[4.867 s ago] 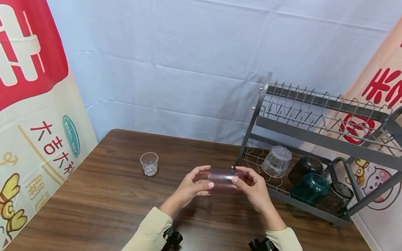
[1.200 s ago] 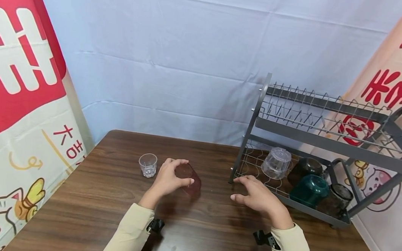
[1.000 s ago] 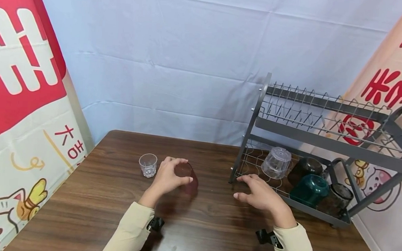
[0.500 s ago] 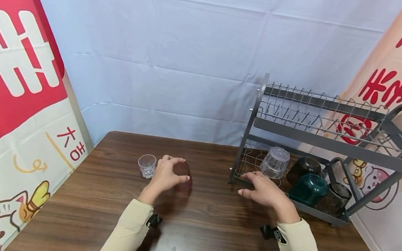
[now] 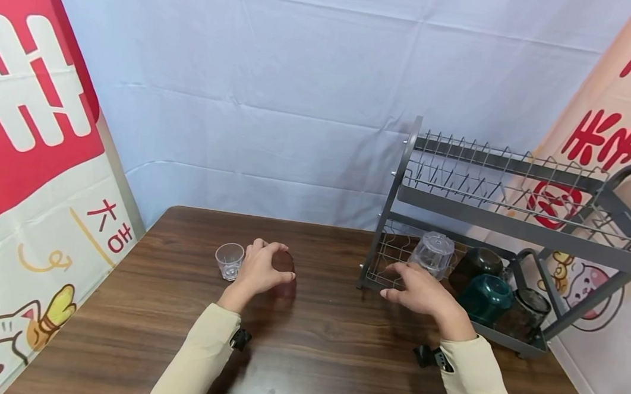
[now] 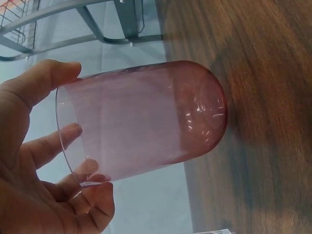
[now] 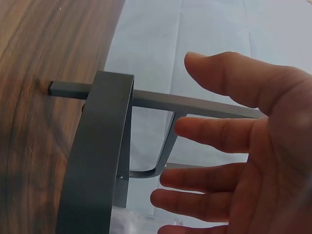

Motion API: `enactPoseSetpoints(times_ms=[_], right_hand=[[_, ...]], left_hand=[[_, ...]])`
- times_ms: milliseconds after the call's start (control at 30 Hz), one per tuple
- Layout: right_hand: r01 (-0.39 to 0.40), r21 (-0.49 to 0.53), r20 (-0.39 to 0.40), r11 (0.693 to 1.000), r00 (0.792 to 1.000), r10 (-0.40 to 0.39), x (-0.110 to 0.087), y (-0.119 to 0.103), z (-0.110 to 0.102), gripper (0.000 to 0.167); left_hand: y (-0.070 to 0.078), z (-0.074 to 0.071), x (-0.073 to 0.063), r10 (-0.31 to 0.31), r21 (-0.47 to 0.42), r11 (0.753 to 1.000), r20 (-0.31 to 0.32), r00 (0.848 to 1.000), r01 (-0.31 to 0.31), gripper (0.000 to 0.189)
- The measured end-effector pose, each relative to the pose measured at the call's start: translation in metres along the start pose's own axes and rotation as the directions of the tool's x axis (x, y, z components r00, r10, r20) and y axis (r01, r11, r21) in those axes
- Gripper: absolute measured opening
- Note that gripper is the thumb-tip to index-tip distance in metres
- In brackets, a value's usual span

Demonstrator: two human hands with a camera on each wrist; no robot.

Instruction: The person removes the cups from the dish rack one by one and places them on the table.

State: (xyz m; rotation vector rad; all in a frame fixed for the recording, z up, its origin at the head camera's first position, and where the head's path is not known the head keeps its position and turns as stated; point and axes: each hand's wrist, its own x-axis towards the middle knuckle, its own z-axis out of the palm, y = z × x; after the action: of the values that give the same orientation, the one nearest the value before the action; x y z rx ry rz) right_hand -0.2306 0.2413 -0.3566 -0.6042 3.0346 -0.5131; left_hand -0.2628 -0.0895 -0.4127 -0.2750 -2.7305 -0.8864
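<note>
My left hand (image 5: 258, 270) grips a translucent pink drinking glass (image 6: 141, 117) near its rim, thumb on one side and fingers on the other. The glass is upright, its rounded base down at the wooden table; whether it touches the wood I cannot tell. Behind the hand in the head view, much of the pink glass (image 5: 286, 279) is hidden. Just left of it stands a small clear glass (image 5: 229, 263). My right hand (image 5: 420, 287) hovers with spread fingers before the left end of the dish rack (image 5: 486, 213), holding nothing; the right wrist view shows the rack's grey frame (image 7: 97, 156) beside the fingers.
On the rack's lower tier sit an upturned clear cup (image 5: 433, 254), a dark mug (image 5: 483, 265), a teal mug (image 5: 484, 298) and a smoky one (image 5: 526, 315). The upper tier has wire slots. A pale cloth (image 5: 245, 98) hangs behind the table (image 5: 144, 307).
Both hands held the pink glass sideways earlier; the right has let go and drawn right toward the rack. The left has carried the glass leftward and turned it upright, close to the small clear glass.
</note>
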Motion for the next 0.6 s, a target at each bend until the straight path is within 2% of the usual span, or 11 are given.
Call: enactPoseSetpoints(times_ms=[300,600], right_hand=[[-0.032,-0.022,-0.005,0.999,0.999,0.032,0.007,0.011,-0.005,0.056],[-0.114,-0.090,-0.018,0.989,0.993,0.113,0.007,0.017,-0.011,0.059]], left_hand=[[-0.001,-0.002,0.008,0.003,0.022,1.000,0.000,1.000,-0.003,0.055],[-0.004,-0.001,0.014,-0.004,0.040,0.999,0.019,1.000,0.003,0.057]])
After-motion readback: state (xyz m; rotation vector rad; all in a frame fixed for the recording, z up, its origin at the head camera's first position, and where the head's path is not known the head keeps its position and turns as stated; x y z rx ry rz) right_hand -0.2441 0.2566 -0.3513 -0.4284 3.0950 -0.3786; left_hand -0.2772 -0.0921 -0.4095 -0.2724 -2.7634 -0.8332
